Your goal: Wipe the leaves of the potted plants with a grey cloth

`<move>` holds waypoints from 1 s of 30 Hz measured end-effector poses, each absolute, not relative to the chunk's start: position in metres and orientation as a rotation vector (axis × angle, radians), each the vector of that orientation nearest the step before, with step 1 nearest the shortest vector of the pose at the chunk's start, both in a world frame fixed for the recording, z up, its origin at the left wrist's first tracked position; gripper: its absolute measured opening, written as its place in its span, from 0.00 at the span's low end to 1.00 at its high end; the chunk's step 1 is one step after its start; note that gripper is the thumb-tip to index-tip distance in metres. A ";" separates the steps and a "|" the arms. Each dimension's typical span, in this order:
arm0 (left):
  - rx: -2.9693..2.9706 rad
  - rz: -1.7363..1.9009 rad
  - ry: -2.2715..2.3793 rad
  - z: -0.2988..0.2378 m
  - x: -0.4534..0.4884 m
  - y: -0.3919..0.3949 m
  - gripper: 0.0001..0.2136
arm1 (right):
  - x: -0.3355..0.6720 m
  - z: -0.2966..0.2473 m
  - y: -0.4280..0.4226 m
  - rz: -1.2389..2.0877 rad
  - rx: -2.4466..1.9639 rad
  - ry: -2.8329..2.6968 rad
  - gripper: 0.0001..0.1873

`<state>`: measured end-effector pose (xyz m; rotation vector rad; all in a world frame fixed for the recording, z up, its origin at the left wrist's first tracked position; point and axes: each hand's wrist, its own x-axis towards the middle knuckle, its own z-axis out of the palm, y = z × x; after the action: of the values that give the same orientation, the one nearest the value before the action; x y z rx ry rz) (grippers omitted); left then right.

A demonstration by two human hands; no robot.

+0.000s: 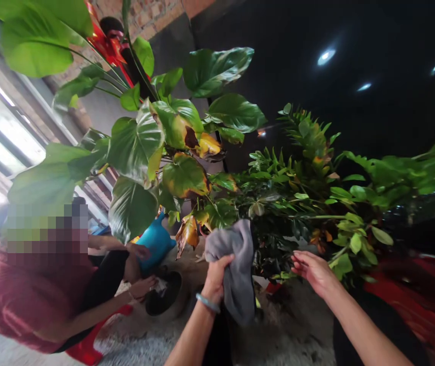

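A grey cloth [239,277] hangs bunched from my left hand [217,277], whose fingers are closed around it; the wrist wears a pale bangle [208,303]. My right hand [314,271] is raised to the right of the cloth, its fingers loosely bent and nothing visible in them. Just beyond it grows a dense leafy plant [278,188] with small green leaves. Above and left of the cloth spreads a large-leaved plant [135,145]; some of its leaves, like the browned leaf [186,175], are yellow and dark at the edges.
At left, a person in a red shirt [30,300] sits on a low red stool [88,348], hands at a dark round basin [166,297]. Behind the basin is a blue container [156,244]. A dark glossy wall [316,30] stands behind the plants, and something red [423,284] lies at right.
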<state>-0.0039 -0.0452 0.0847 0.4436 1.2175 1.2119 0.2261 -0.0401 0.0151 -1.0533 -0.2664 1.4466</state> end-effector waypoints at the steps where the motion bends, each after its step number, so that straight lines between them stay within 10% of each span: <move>1: 0.417 1.142 1.245 0.075 -0.004 -0.054 0.16 | 0.226 0.016 -0.041 1.442 -1.055 -0.267 0.11; 7: 0.512 1.288 1.181 0.085 -0.007 -0.071 0.32 | 0.219 0.017 -0.041 1.401 -1.059 -0.305 0.10; 17: 0.520 1.354 1.153 0.073 -0.007 -0.098 0.28 | 0.222 0.021 -0.048 1.229 -1.113 -0.419 0.14; 24: 0.473 1.350 1.106 0.057 0.008 -0.110 0.30 | 0.181 0.049 -0.087 1.905 -0.875 -0.739 0.31; 30: 0.384 1.105 1.058 0.057 0.020 -0.117 0.26 | 0.155 0.040 -0.093 1.341 -1.057 -0.877 0.21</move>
<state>0.0205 -0.1168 0.0571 0.3841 1.0575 1.1054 0.1554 -0.0928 0.0400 -1.0568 -0.8774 1.3406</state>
